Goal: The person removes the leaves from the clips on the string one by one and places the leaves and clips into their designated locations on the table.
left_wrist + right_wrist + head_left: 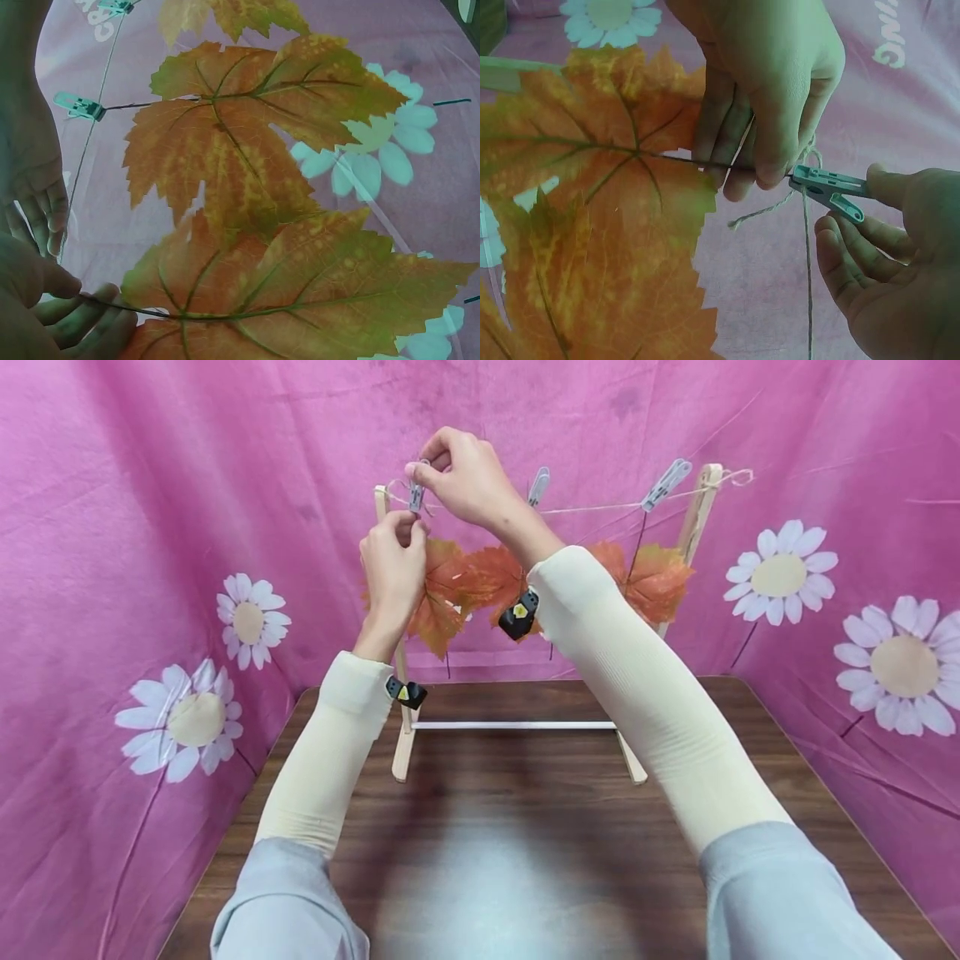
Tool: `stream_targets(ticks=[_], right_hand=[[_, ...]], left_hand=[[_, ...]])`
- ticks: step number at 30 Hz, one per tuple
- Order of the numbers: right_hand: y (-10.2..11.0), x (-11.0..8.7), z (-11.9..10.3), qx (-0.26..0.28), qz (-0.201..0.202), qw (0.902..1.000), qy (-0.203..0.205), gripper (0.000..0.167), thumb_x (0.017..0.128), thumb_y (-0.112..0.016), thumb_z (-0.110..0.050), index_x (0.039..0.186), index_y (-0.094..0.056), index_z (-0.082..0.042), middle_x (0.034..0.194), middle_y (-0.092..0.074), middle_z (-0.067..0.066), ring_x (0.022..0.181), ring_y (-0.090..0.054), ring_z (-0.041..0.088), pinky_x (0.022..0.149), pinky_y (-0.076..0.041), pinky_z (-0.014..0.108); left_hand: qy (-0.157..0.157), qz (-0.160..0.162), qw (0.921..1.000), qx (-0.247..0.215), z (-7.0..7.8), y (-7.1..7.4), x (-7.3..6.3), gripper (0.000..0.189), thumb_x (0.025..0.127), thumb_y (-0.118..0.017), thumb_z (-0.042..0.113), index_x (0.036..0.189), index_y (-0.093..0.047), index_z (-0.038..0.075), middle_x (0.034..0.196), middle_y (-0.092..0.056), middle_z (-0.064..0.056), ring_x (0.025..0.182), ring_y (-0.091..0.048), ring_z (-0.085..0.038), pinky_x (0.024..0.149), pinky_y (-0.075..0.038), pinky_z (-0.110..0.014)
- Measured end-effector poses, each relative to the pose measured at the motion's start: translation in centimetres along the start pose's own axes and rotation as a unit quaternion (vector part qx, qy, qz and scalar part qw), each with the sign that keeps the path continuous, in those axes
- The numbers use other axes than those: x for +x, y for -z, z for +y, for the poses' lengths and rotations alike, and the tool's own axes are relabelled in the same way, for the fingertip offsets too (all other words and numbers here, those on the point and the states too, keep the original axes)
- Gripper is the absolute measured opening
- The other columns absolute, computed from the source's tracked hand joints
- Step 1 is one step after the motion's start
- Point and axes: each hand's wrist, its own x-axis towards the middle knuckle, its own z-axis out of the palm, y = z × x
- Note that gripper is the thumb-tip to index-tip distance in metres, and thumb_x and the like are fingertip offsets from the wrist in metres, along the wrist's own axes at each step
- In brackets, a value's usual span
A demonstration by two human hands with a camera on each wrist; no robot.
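Observation:
My left hand [393,560] pinches the dark stem of an orange-green artificial maple leaf [437,614] by the left end of a string. Just above it, my right hand [472,481] holds a grey clothespin [416,497] by its handle end. In the right wrist view the nose of that clothespin [825,184] meets both the string [808,277] and the stem's tip, right beside the left fingertips. Two more clothespins, one in the middle [538,487] and one at the right [666,485], hold leaves on the string; my right arm partly covers them.
A wooden frame with a left post [382,502], a right post [699,514] and a white lower rod [513,725] stands on a dark wood table [510,827]. Pink cloth [315,460] with printed daisies surrounds the table at the back and sides.

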Motion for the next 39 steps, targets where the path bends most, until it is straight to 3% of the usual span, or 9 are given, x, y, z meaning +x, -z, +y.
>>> stream_targets(ticks=[9, 21, 33, 39], right_hand=[[0.4, 0.2, -0.3, 0.019, 0.012, 0.9996, -0.018, 0.030, 0.103, -0.072, -0.035, 0.123, -0.073, -0.013, 0.103, -0.072, -0.007, 0.100, -0.063, 0.006, 0.088, -0.050, 0.024], [0.0, 0.2, -0.5, 0.041, 0.040, 0.9981, -0.024, 0.022, 0.101, -0.075, -0.026, 0.117, -0.077, -0.011, 0.080, -0.065, -0.013, 0.080, -0.062, 0.004, 0.079, -0.050, 0.023], [0.4, 0.0, -0.7, 0.085, 0.103, 0.9911, -0.007, 0.009, 0.099, -0.078, -0.021, 0.102, -0.078, -0.013, 0.075, -0.065, -0.013, 0.074, -0.063, 0.005, 0.074, -0.049, 0.022], [1.1, -0.2, -0.7, 0.092, 0.116, 0.9889, -0.006, 0.012, 0.097, -0.079, -0.022, 0.102, -0.078, -0.011, 0.074, -0.064, -0.016, 0.072, -0.063, 0.004, 0.076, -0.052, 0.021]], left_hand=[[-0.007, 0.022, 0.9995, -0.020, 0.1, 0.2, 0.4, 0.021, 0.105, -0.064, 0.014, 0.114, -0.080, 0.004, 0.100, -0.083, -0.010, 0.092, -0.079, -0.020, 0.093, -0.055, -0.028], [-0.006, 0.016, 0.9994, -0.031, 0.1, 0.5, 0.3, 0.021, 0.105, -0.064, 0.012, 0.114, -0.081, 0.004, 0.100, -0.083, -0.011, 0.092, -0.080, -0.020, 0.091, -0.057, -0.026], [-0.003, 0.011, 0.9993, -0.034, 0.4, 0.6, 0.4, 0.021, 0.105, -0.064, 0.014, 0.114, -0.081, 0.004, 0.099, -0.084, -0.009, 0.086, -0.079, -0.014, 0.082, -0.055, -0.018], [-0.005, 0.017, 0.9993, -0.034, 0.4, 1.0, 0.2, 0.019, 0.105, -0.065, 0.013, 0.112, -0.081, 0.005, 0.098, -0.084, -0.008, 0.087, -0.080, -0.015, 0.081, -0.054, -0.016]])
